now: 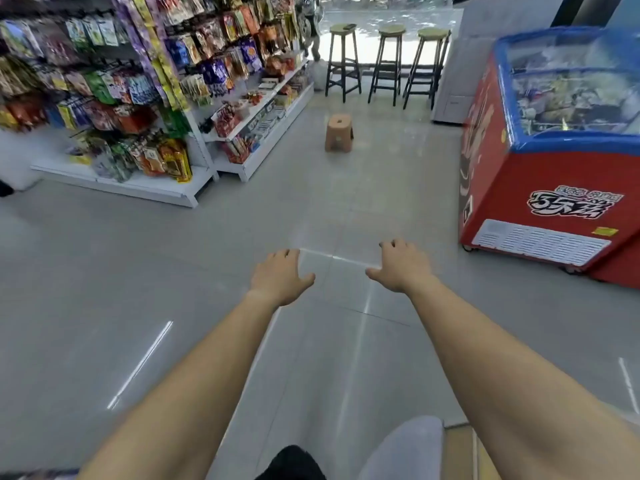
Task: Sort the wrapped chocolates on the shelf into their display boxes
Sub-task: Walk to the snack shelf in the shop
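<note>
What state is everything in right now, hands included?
Left hand: open, empty, held over the floor.
Right hand: open, empty, held over the floor.
Shelf: stocked, apart from both hands.
Small stool: upright, nothing on it.
Bar stools: upright, in a row.
Freezer: glass lid looks shut.

Packets (138, 81) on shelf (162, 190) too blurred to read, freezer (554, 188) cut by right edge

bare forearms (207, 358), left hand (280, 277) and right hand (401, 268) — pale grey clothing (401, 452), black patch (294, 462) below.
</note>
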Motion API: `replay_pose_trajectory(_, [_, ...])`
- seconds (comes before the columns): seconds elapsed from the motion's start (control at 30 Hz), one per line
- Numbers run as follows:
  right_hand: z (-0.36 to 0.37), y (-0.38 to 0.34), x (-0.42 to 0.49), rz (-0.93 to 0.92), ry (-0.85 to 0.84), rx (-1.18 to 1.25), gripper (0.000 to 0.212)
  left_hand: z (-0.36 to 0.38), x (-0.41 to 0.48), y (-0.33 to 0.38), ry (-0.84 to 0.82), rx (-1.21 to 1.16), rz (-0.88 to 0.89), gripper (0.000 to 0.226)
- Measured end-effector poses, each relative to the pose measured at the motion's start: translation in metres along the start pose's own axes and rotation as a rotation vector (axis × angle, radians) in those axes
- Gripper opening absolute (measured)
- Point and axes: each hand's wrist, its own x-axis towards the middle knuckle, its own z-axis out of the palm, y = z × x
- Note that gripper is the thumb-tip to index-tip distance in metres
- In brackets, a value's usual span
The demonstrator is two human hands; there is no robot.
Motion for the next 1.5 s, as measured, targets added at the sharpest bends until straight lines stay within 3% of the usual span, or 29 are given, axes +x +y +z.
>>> replay_pose_trajectory(0.37, [-0.006,-0.029,0.197,0.0,-0.096,-0.019,0.07,0.001,0.198,-0.059,-0.058,-0.037,-0.036,0.072])
replay_pose_trajectory(0.67, [-0.071,-0.066,0.393,0.033,-0.106,0.035,0.068,-0.066,0.405,-0.099,-0.099,-0.055,-0.016,0.068])
replay_pose_trajectory(0.9, [-0.085,-0.045,0.56,0.055,-0.124,0.061,0.066,-0.077,0.574,-0.106,-0.133,-0.029,-0.003,0.07])
replay_pose_trajectory(1.5, [-0.184,0.005,1.006,-0.031,-0.209,0.003,0.063,-0.144,0.995,-0.108,-0.184,-0.126,-0.168,0.071])
